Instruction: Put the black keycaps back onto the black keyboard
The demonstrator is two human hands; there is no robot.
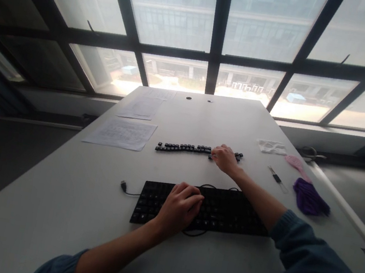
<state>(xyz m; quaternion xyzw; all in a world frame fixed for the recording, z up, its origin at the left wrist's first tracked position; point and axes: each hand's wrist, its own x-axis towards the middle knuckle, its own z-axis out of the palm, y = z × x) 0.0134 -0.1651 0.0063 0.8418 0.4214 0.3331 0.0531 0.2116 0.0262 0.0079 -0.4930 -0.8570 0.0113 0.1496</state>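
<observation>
A black keyboard point(226, 210) lies on the white table near me, its cable partly tucked behind and under it. My left hand point(181, 204) rests over the middle-left of the keyboard, fingers bent together; whatever they may hold is hidden. Farther off, loose black keycaps point(185, 148) stand in a long, slightly uneven double row. Over the right part of that row is my right hand point(224, 158), its fingers drawn together in a pinch and pointing left. A keycap point(210, 157) shows right at its fingertips.
Printed sheets point(121, 133) lie at the left. On the right are a small black-handled tool with a wire loop point(277, 177), a purple cloth point(311, 198), a pink brush-like item point(299, 167) and a white cloth point(272, 147). A USB plug point(123, 186) lies left of the keyboard.
</observation>
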